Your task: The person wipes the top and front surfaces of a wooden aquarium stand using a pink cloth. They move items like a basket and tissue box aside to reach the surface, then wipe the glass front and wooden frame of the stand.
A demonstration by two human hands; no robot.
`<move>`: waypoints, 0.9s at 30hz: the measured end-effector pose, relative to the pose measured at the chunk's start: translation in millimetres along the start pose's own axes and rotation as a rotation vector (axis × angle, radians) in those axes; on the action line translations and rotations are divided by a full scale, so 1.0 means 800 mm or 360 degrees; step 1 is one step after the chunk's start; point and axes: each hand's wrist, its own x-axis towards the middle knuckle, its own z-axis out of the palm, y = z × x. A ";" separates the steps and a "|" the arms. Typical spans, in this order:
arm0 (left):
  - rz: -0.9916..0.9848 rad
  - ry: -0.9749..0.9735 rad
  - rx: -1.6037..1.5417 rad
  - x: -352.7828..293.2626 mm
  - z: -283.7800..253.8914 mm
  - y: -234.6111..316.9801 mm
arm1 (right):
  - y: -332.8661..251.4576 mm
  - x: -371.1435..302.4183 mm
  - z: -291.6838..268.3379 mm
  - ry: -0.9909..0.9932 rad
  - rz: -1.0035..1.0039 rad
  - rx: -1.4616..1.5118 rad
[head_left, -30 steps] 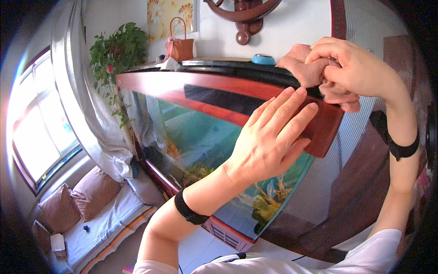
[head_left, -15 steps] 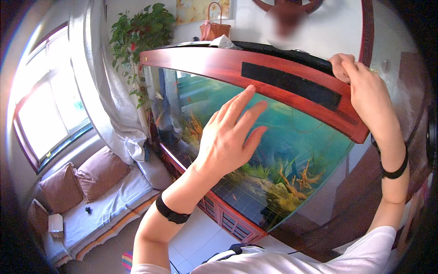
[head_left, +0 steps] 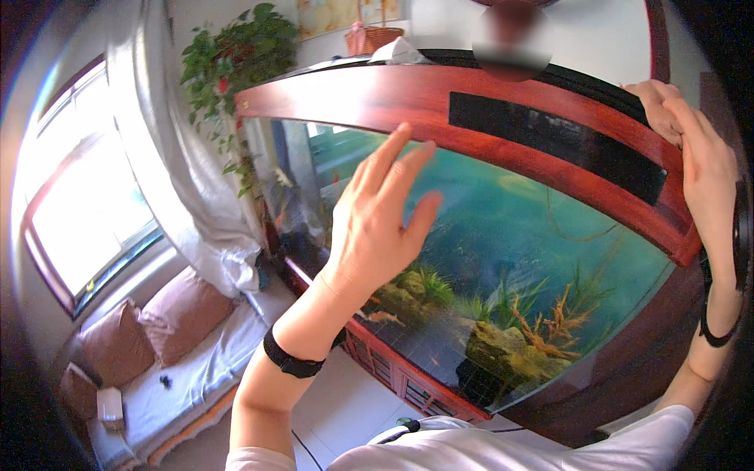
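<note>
Right hand (head_left: 711,177): grip closed over a pink cloth (head_left: 657,108), located at the top edge of the red-brown aquarium hood (head_left: 345,94), right end. Left hand (head_left: 373,224): grip spread, in front of aquarium glass (head_left: 510,228) and hood; contact cannot be told.
</note>
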 end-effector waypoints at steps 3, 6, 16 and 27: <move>0.0008 0.0202 -0.0075 0.030 0.026 -0.033 | -0.009 0.005 -0.009 -0.0110 0.0094 -0.0016; 0.0060 0.0475 -0.0053 0.053 0.045 -0.074 | -0.026 0.010 -0.008 0.0018 0.0100 -0.0092; -0.0151 0.0531 -0.0471 0.149 0.058 -0.242 | -0.028 -0.034 -0.052 0.0351 0.0266 0.0042; 0.0108 0.0282 -0.0137 0.139 0.058 -0.290 | -0.246 0.099 0.083 0.0631 0.0399 0.0369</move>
